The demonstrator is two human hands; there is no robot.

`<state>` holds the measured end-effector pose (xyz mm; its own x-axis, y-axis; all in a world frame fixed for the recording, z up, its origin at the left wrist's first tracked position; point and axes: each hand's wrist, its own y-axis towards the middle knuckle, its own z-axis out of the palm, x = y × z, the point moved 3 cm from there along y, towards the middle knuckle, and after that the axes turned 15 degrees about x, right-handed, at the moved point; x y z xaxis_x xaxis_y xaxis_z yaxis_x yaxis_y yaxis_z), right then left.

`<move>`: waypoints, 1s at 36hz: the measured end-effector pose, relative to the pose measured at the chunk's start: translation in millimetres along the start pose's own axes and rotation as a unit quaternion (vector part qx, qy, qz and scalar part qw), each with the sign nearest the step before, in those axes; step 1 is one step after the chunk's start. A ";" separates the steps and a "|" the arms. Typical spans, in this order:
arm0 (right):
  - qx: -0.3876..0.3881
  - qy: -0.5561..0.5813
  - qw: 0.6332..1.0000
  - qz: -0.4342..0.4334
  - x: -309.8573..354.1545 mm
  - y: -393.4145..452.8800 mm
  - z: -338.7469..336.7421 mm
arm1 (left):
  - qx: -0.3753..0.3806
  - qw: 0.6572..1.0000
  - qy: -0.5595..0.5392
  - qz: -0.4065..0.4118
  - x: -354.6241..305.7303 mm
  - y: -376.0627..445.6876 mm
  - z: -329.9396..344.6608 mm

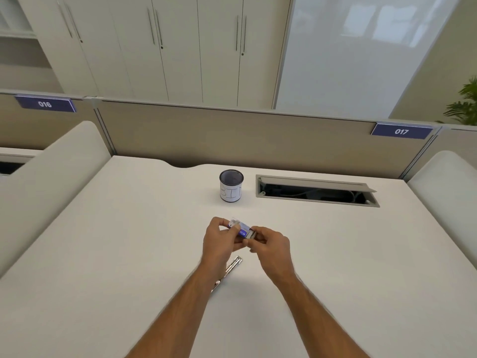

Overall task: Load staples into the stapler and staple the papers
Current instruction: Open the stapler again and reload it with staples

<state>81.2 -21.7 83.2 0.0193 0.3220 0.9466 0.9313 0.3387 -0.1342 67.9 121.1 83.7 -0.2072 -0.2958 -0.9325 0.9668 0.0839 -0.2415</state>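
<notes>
Head view. Both hands meet above the middle of the white desk (103, 241), raised off its surface. Left hand (219, 241) has thumb and fingers curled around a small blue-and-white staple box (241, 227), gripping its left end. Right hand (271, 244) is at the box's right end, fingertips pinching at the inner tray, which shows as a pale sliver sticking out of the sleeve. Whether staples are visible inside cannot be told; too small and blurred.

Stapler (229, 271) lies on the desk at 6 o'clock from the hands, a shiny metal length angled toward 1 o'clock, partly hidden under the left forearm. Neither hand touches it.

At 12 o'clock from the hands, well apart, stands a dark cup (231, 186) wrapped in a white label lettered "BIN". At 3 o'clock of the cup, a cable hatch (316, 189) set into the desk, lid open. Beyond it a beige partition (232, 135) carries blue tags "016" (45, 103) and "017" (401, 131).
</notes>
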 end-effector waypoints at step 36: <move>-0.047 -0.007 0.999 0.004 2.4 -12.5 -17.0 | 0.000 1.000 -0.023 0.003 20.2 -4.7 16.1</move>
<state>75.9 -40.2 92.1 0.0230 0.3376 0.9410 0.9612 0.2513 -0.1137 61.6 99.4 70.4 -0.1946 -0.3387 -0.9206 0.9679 0.0858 -0.2362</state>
